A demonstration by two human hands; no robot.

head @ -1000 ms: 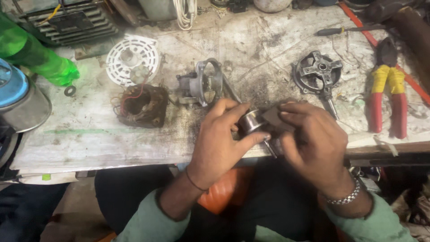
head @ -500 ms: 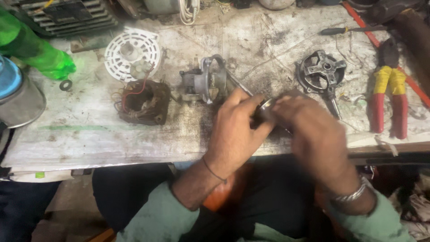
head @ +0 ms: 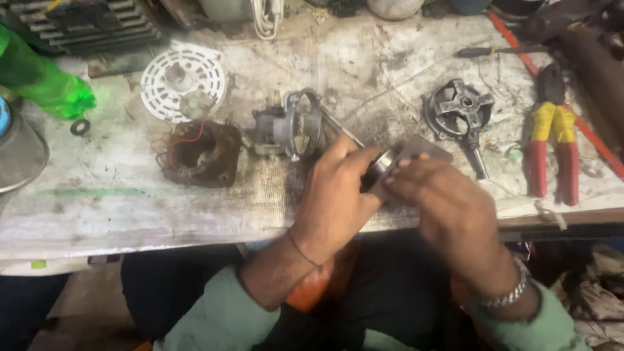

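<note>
Hands meet at front edge of desk [head: 130, 214]: left hand [head: 335, 195] and right hand [head: 448, 205] both have fingers closed around small metal rotor part [head: 383, 164]. Motor housing [head: 292, 130] just behind; stator coil [head: 198, 153] left, red-yellow pliers [head: 552, 146] right.

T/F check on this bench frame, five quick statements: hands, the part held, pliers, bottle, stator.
1. Both hands grip one small metal part: the left hand and right hand hold a cylindrical metal piece. True.
2. The pliers lie left of the hands. False: they lie to the right, red and yellow handles.
3. A green bottle lies at the bench's far left. True.
4. The copper-wound stator is in the right hand. False: it sits on the bench, untouched.
5. The white plastic grille is behind the stator. True.
</note>
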